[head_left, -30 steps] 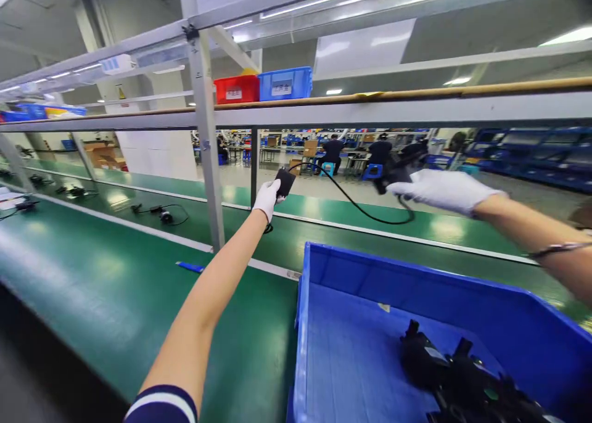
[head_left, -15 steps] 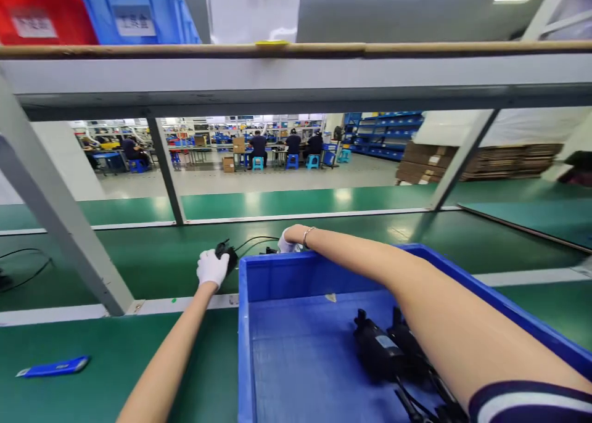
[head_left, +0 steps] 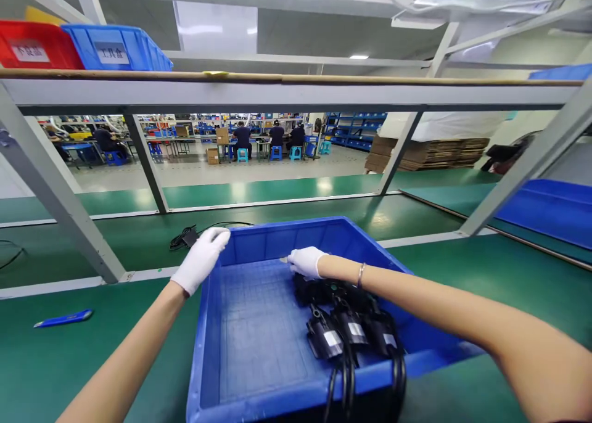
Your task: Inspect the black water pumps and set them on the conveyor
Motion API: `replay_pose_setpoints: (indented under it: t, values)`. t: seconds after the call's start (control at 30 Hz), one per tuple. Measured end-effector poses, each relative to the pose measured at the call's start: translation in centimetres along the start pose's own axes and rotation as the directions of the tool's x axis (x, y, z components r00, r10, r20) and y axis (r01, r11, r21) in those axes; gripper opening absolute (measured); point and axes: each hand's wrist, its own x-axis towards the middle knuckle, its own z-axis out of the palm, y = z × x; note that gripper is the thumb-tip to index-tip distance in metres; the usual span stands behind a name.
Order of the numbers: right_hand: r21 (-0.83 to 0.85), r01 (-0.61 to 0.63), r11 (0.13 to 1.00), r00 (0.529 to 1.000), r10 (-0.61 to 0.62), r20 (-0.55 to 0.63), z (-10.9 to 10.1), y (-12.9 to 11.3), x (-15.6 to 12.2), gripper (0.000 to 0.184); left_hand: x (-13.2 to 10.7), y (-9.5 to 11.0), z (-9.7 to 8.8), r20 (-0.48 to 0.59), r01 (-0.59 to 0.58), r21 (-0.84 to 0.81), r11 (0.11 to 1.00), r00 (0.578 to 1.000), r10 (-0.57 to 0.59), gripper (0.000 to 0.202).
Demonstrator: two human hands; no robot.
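1. The room stretches away across the upper half of the frame, with people (head_left: 241,140) in dark clothes sitting at distant benches and stacked cardboard (head_left: 439,155) at centre right.
2. My green counter (head_left: 37,367) runs the width of the frame, glossy under the lights; a pale strip divides its near part from the green surface beyond.
3. Above it a long shelf (head_left: 314,95) carries a red box (head_left: 37,44) and a light-blue box (head_left: 115,47), side by side at upper left.
4. A large blue bin (head_left: 259,330) sits on the counter at lower centre.
5. Black devices (head_left: 326,338) lie grouped in the bin's right part, their cables (head_left: 346,380) hanging over its near rim. I judge the step in hand to be handling these inside the bin; the next move calls for keeping those cables untangled.
6. My right hand (head_left: 306,261) is over the far end of that group, fingers bent downward; I can't tell whether they grip anything.
7. My left hand (head_left: 203,258) is at the bin's far left corner, fingers loosely curled; whether it touches the rim or holds something, I can't tell.
8. A black adapter (head_left: 185,235) with coiled cord lies just beyond my left hand.
9. A blue cutter (head_left: 65,319) lies at lower left.
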Motion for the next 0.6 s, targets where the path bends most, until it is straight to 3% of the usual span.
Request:
replay_pose_setpoints:
  t: [0.13,0.23,0.3,0.37,0.47,0.53,0.6]
  values:
    - [0.02,0.009,1.0,0.998,-0.007,-0.067,0.3,0.5,-0.9,0.027,-3.3,2.1,2.5,0.127,-0.013,-0.118,0.993,0.991,0.029,0.042]
    - [0.018,-0.004,1.0,0.974,0.008,-0.226,-1.5,0.8,-3.3,0.025,-4.5,3.2,4.1,0.16,0.039,-0.207,0.978,0.987,-0.006,0.036]
    - [0.017,-0.007,1.0,0.926,0.013,-0.376,-3.7,0.8,-6.0,0.023,-4.7,4.5,5.1,0.168,0.083,-0.283,0.955,0.985,-0.036,0.034]
    - [0.031,0.001,1.0,0.843,0.016,-0.537,-6.6,0.3,-9.6,0.02,-4.8,6.7,6.0,0.19,0.12,-0.379,0.918,0.98,-0.049,0.037]
    - [0.086,0.039,0.996,0.676,0.037,-0.736,-11.1,-1.4,-15.7,0.026,-5.7,11.1,6.4,0.313,0.164,-0.515,0.841,0.95,0.006,0.052]
    - [0.11,0.105,0.988,0.574,0.03,-0.818,-13.3,-3.1,-19.5,0.024,-7.3,13.7,5.9,0.455,0.227,-0.631,0.741,0.883,0.116,0.066]
    - [0.097,0.252,0.963,0.44,-0.024,-0.898,-14.4,-5.0,-22.6,0.019,-9.6,15.7,4.8,0.512,0.312,-0.757,0.574,0.829,0.225,0.068]
